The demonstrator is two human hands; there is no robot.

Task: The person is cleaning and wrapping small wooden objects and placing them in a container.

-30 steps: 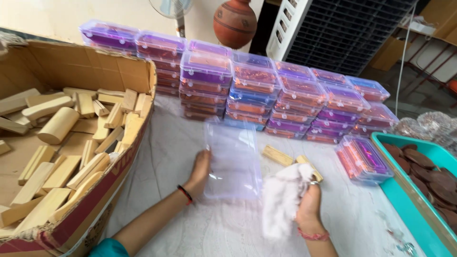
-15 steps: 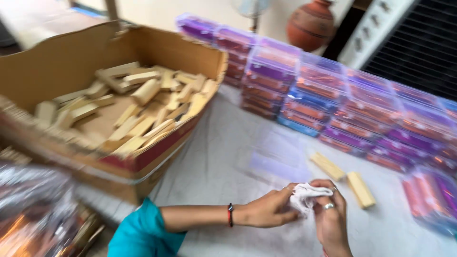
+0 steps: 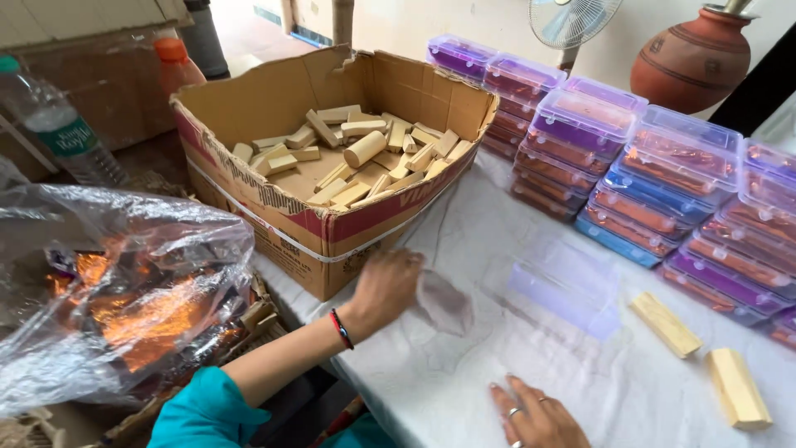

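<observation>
Our left hand [image 3: 390,282] has its fingers closed on a cloth [image 3: 444,303], which trails rightward along the worktop [image 3: 464,241] beside the box [image 3: 332,241]. Our right hand [image 3: 535,415] rests flat, fingers spread, holding nothing.

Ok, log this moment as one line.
left hand: holds white cloth on table cover | right hand: flat on cover, empty | clear empty box ahead | two wooden blocks right

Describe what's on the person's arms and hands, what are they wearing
The left hand is bare, with a thin red and black band at the wrist and a teal sleeve on the upper arm. The right hand wears silver-coloured rings on its fingers; its wrist and arm are out of view.
</observation>
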